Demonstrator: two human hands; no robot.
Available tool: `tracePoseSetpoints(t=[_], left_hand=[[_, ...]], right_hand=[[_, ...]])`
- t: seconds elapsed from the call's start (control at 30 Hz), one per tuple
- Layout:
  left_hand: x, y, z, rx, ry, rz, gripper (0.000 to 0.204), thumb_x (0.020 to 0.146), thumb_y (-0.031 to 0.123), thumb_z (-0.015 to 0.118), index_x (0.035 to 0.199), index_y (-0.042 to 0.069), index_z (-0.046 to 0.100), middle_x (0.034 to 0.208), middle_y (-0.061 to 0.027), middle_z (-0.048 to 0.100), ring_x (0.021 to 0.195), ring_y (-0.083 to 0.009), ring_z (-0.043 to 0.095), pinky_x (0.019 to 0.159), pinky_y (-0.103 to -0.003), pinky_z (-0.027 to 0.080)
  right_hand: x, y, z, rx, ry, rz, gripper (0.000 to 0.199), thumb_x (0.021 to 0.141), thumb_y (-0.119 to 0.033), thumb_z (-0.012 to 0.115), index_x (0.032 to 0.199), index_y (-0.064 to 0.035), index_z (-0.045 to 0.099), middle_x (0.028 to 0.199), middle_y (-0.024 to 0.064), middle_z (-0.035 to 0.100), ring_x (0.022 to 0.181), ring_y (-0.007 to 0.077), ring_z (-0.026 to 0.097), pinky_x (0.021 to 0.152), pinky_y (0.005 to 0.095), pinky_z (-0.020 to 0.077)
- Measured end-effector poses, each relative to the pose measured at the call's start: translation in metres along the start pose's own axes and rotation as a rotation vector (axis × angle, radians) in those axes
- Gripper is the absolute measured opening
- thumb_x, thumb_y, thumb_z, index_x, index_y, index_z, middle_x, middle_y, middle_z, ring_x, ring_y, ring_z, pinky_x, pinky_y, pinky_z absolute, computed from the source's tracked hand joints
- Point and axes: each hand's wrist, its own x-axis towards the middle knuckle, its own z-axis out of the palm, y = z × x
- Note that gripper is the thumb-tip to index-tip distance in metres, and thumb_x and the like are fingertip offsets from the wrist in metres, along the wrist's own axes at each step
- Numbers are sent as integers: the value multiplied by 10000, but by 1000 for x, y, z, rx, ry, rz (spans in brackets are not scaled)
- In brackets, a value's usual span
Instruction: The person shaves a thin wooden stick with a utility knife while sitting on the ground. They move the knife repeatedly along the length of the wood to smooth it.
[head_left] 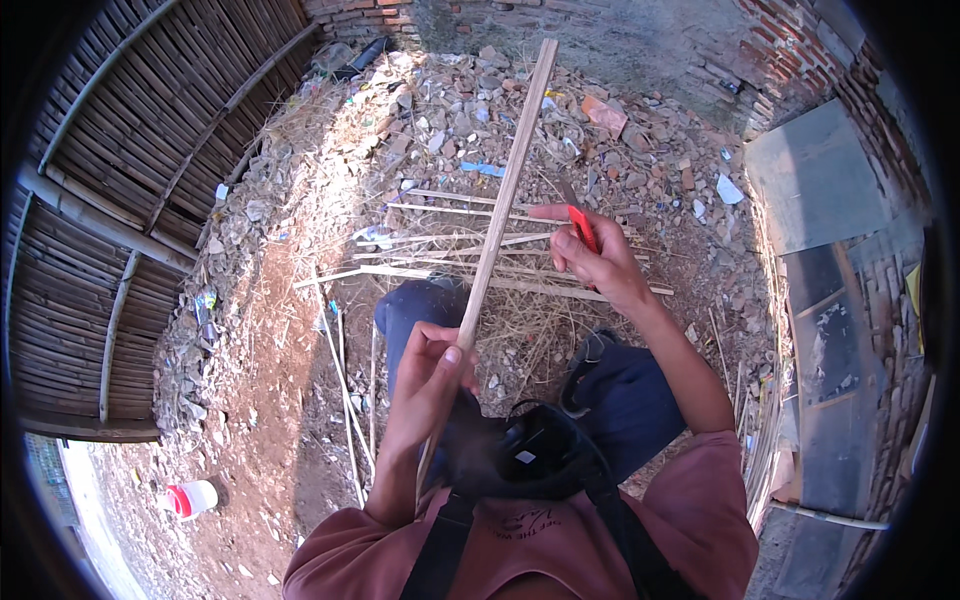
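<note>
My left hand [432, 368] is closed around the lower part of a long, flat wooden strip [508, 180]. The strip slants up and away in front of me, its lower end running down beside my left forearm. To the right of the strip, my right hand [605, 262] grips a red-handled knife [582, 228], its thin blade pointing away from me. The blade looks apart from the strip. Beyond my knees, several thin pale strips [430, 271] lie across one another on the ground, among straw-like shavings [525, 318].
Rubble and broken brick [603, 115] cover the ground ahead, up to a brick wall [640, 40]. A slatted bamboo wall [110, 190] stands at left. Grey boards [815, 178] lean at right. A red and white container [190, 498] sits at lower left.
</note>
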Motion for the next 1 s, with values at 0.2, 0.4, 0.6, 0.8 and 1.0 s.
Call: tracePoseSetpoints(t=[0.2,0.4,0.6,0.8,1.0], left_hand=[[2,-1,9,-42,-79,-40,137,1115,125,535,1217,39,503,1000,-129,637,790,-161,613,741,-347,569],[0,-3,19,-70,-86,-44,151,1113,101,531,1228,3,520,1020,-120,655,796,-150,644,763,-316,564],[0,-4,25,-58,-90,-55,151,1115,124,535,1214,12,515,1005,-119,648,792,-152,625,755,-329,566],[1,-2,27,9,-99,-40,169,1089,113,600,1193,26,499,977,-106,637,738,-132,604,674,-307,560],[0,2,32,89,-27,-44,238,1035,41,682,1180,31,493,967,-69,632,656,-84,572,573,-250,523]], right_hand=[[-5,34,13,26,-32,-123,468,958,-213,813,1332,24,658,1016,106,733,996,153,715,801,273,598],[-19,30,31,-50,-125,-135,542,852,-259,926,1324,-85,724,1030,-67,750,674,-10,475,582,212,366],[-23,27,35,-99,-244,-94,527,807,-272,955,1268,-126,746,1008,-80,746,634,-9,425,545,225,334],[-23,36,37,-96,-231,-131,518,802,-301,956,1253,-149,753,983,-89,740,627,6,413,563,233,326],[-21,41,32,54,-166,-140,446,935,-322,842,1276,-63,719,966,-15,749,688,54,541,629,293,458]])
